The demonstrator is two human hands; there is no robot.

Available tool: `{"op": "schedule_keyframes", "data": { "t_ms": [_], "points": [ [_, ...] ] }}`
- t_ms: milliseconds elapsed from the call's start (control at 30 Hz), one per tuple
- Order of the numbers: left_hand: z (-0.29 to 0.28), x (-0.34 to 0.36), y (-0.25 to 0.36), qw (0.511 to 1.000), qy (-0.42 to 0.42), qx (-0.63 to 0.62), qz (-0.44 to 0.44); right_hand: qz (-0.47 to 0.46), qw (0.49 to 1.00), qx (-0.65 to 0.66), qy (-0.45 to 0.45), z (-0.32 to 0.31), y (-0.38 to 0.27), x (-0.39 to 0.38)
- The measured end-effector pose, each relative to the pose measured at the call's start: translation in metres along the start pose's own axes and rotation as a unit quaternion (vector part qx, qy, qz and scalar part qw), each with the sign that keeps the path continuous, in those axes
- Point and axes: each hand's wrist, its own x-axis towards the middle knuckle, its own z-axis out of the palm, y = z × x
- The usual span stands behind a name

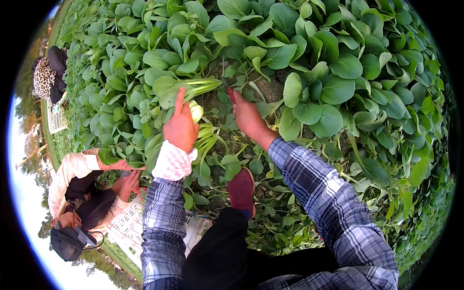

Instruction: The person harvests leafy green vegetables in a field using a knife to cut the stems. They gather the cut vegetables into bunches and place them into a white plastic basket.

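Note:
My left hand [181, 126], in a pink-and-white cuff, is closed around bok choy, its index finger stretched over the leaves. Beside that finger, a bok choy head [200, 88] lies with its pale stalks pointing right. A rounded pale-green base [196, 111] shows at the edge of the same hand; its palm side is hidden. To the right, my right hand [250, 121] grips a knife by its red handle [231, 95]. The thin blade [223, 71] points away from me, just past the stalk ends. More bok choy stalks [207, 137] lie below my left hand.
Dense bok choy plants [333, 92] grow ahead and to the right. My maroon shoe [240, 192] stands among low leaves. At lower left, a person [79, 208] crouches by a white crate [128, 224]. Another person [48, 75] is farther off, near a white crate [57, 120].

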Motion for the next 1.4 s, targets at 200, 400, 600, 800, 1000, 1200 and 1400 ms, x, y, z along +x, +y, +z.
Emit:
{"op": "schedule_keyframes", "data": {
  "t_ms": [200, 400, 600, 800, 1000, 1200, 1400],
  "points": [
    [0.008, -0.003, -0.006, 1.0, -0.003, -0.003, 0.008, 0.008, 0.997, -0.078, 0.007, 0.005, -0.012, -0.004],
    [0.011, -0.003, -0.012, 1.0, -0.006, -0.012, -0.005, 0.041, 0.996, -0.076, -0.025, 0.008, -0.032, 0.005],
    [0.014, 0.0, -0.014, 1.0, 0.003, -0.028, -0.008, 0.017, 0.996, -0.069, -0.044, 0.007, -0.027, 0.025],
    [0.009, -0.01, -0.004, 0.999, -0.044, -0.023, -0.016, 0.023, 0.999, -0.038, -0.028, -0.002, -0.013, 0.008],
    [0.018, -0.007, -0.018, 1.0, 0.013, -0.022, 0.012, 0.054, 0.995, -0.045, -0.067, 0.003, -0.036, 0.023],
    [0.009, -0.023, -0.017, 0.995, 0.024, -0.092, -0.002, 0.03, 0.998, 0.004, -0.063, 0.022, -0.015, -0.002],
    [-0.011, -0.063, -0.005, 0.968, 0.134, -0.184, 0.106, 0.158, 0.859, 0.485, -0.041, -0.006, -0.03, -0.042]
  ]
}}
